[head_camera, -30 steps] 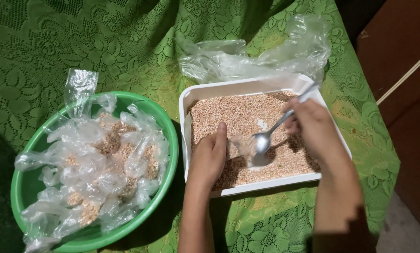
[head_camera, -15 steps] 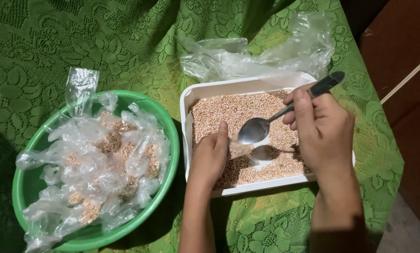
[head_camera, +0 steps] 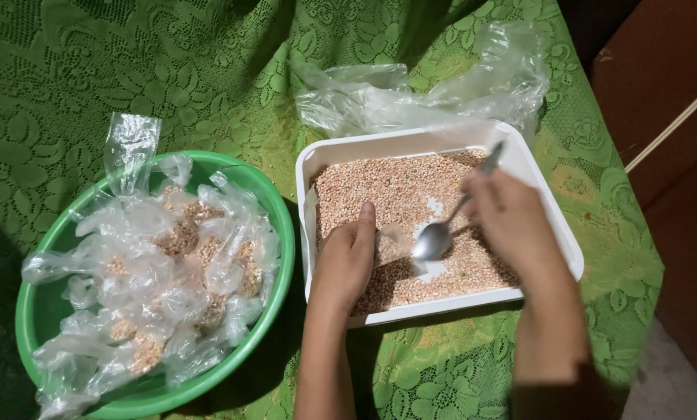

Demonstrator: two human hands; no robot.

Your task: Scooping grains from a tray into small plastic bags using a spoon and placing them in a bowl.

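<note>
A white rectangular tray (head_camera: 547, 225) holds a layer of small tan grains (head_camera: 379, 187). My right hand (head_camera: 512, 222) grips a metal spoon (head_camera: 435, 239), its bowl low over the grains near the tray's middle. My left hand (head_camera: 347, 260) rests in the tray's near left part and holds a small clear plastic bag (head_camera: 393, 241) open just left of the spoon. A green round bowl (head_camera: 266, 210) to the left is piled with several small clear bags (head_camera: 169, 264) of the same grains.
Everything stands on a green lace tablecloth (head_camera: 130, 70). Crumpled clear plastic (head_camera: 410, 93) lies behind the tray. The table's right edge drops to a brown wooden surface (head_camera: 667, 117) and a pale floor.
The spoon was in the grains, rose level above them, and is now tipped down again beside the small bag. My left hand has stayed in place.
</note>
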